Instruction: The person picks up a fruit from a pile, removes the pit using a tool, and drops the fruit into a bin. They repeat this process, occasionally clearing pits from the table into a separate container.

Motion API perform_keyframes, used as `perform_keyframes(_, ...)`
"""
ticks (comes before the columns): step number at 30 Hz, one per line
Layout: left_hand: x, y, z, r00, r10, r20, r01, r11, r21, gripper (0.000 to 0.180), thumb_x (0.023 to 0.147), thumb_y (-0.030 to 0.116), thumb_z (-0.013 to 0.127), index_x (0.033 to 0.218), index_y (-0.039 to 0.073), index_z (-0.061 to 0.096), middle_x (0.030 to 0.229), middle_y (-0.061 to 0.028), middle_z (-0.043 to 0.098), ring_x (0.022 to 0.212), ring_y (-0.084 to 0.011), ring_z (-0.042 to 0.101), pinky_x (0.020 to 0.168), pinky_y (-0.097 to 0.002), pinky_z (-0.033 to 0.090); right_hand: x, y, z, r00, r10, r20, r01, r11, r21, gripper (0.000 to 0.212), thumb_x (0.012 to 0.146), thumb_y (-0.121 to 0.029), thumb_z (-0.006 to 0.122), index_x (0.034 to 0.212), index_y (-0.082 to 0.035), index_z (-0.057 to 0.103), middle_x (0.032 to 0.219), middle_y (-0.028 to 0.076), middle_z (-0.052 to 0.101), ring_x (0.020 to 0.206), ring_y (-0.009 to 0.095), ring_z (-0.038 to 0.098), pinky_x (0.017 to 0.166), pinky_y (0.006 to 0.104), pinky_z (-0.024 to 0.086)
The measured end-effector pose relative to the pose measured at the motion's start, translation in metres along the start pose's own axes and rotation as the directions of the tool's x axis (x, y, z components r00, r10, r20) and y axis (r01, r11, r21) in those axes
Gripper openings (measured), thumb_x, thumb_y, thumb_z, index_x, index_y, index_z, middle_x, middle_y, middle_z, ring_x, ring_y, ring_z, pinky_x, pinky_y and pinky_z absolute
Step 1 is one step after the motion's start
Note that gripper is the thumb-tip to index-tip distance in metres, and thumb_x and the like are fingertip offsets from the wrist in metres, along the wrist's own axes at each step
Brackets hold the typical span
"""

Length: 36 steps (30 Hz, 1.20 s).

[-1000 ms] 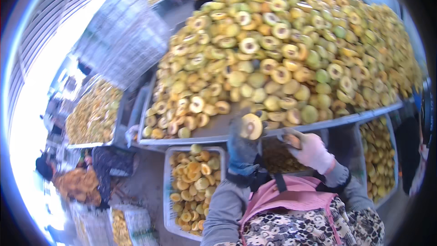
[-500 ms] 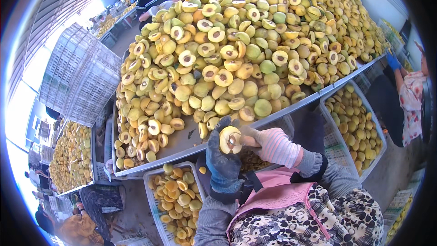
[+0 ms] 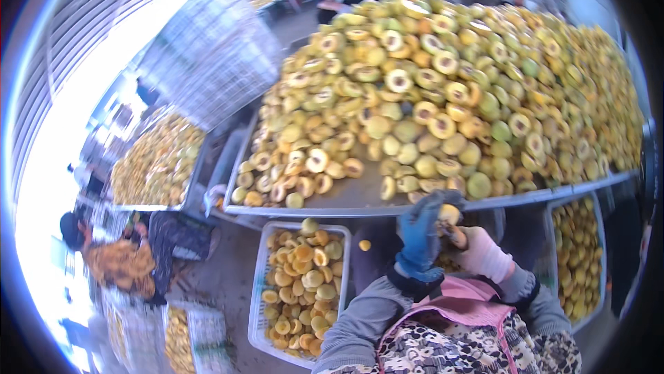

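Close to the near edge of the metal table [image 3: 387, 211], my left hand [image 3: 418, 234] wears a blue and dark glove. Its fingers are wrapped round a yellow peach half [image 3: 449, 215]. My right hand [image 3: 485, 255], in a pale pink-striped glove, grips a tool by its brown handle [image 3: 458, 238], pointed at the fruit. Motion blur and the fingers hide the tool's working end. Beyond both hands rises a large heap of halved peaches [image 3: 429, 107], many showing brown pits or pit hollows.
Plastic crates of peaches stand below the table: a white one [image 3: 259, 298] left of my knees and another [image 3: 599, 270] to the right. Stacked crates [image 3: 214, 56] tower behind the table's left corner. A seated person [image 3: 121, 260] is at far left; other people stand beyond the heap.
My view has swung left, so the table and hands sit farther right in the picture. Both hands stay together around the peach half and tool.
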State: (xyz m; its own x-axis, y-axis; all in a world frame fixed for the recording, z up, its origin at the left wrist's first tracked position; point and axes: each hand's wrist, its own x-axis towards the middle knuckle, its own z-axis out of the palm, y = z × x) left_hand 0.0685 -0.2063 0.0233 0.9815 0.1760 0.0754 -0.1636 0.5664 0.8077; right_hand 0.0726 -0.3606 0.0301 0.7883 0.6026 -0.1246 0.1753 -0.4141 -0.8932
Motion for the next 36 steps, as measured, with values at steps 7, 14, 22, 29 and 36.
perform_keyframes(7, 0.009, 0.006, 0.005, 0.988, -0.041, 0.146, 0.035, 0.999, 0.04, 0.021, 0.095, 0.011, 0.059, 0.107, -0.006, 0.066, 0.102, -0.0097, 0.07, 0.092, -0.0135, 0.064, 0.087, -0.0274, 0.051, 0.004, -0.007, -0.002, 0.989, 0.091, 0.118, -0.12, 0.955, 0.272, 0.018, 0.078, -0.001, 0.067, 0.096, -0.002, 0.067, 0.087, 0.0, 0.068, 0.083, 0.007, 0.059, 0.074, 0.0284, 0.049)
perform_keyframes(14, 0.016, -0.011, -0.005, 0.967, 0.114, 0.229, -0.232, 0.769, 0.596, 0.015, 0.092, 0.009, 0.061, 0.097, -0.002, 0.069, 0.086, -0.0051, 0.069, 0.082, -0.0113, 0.062, 0.078, -0.0278, 0.052, 0.011, 0.001, 0.001, 0.999, -0.017, -0.045, 0.009, 0.986, -0.167, 0.009, 0.083, -0.005, 0.064, 0.089, 0.0, 0.067, 0.081, 0.005, 0.071, 0.073, 0.011, 0.063, 0.068, 0.0301, 0.052)
perform_keyframes(22, -0.006, -0.015, -0.004, 0.895, -0.008, 0.445, 0.092, 0.981, -0.168, 0.022, 0.093, 0.015, 0.059, 0.1, -0.005, 0.067, 0.095, -0.0103, 0.07, 0.088, -0.0162, 0.065, 0.082, -0.029, 0.052, -0.022, 0.001, 0.013, 0.967, 0.06, 0.246, -0.16, 0.899, 0.408, 0.025, 0.069, -0.001, 0.072, 0.092, -0.008, 0.071, 0.082, -0.001, 0.069, 0.07, 0.011, 0.06, 0.06, 0.0279, 0.047)
perform_keyframes(29, -0.062, 0.105, -0.142, 0.992, -0.114, 0.05, 0.038, 0.662, 0.748, 0.037, 0.083, 0.032, 0.07, 0.107, 0.003, 0.07, 0.087, -0.013, 0.07, 0.083, -0.0321, 0.068, 0.077, -0.0408, 0.054, -0.017, 0.084, -0.017, 0.899, 0.431, 0.075, -0.288, 0.713, -0.639, 0.023, 0.081, -0.023, 0.066, 0.094, -0.005, 0.071, 0.075, 0.014, 0.07, 0.065, 0.024, 0.067, 0.059, 0.0378, 0.051)
perform_keyframes(36, -0.076, 0.059, -0.237, 0.967, 0.179, -0.182, 0.21, -0.151, 0.966, 0.049, 0.074, 0.054, 0.07, 0.1, 0.012, 0.07, 0.094, -0.014, 0.067, 0.087, -0.0347, 0.062, 0.076, -0.0452, 0.049, -0.006, 0.101, -0.013, 0.857, 0.513, -0.059, -0.427, 0.64, -0.639, 0.023, 0.08, -0.023, 0.057, 0.084, -0.003, 0.069, 0.078, 0.02, 0.069, 0.079, 0.037, 0.068, 0.073, 0.0442, 0.053)
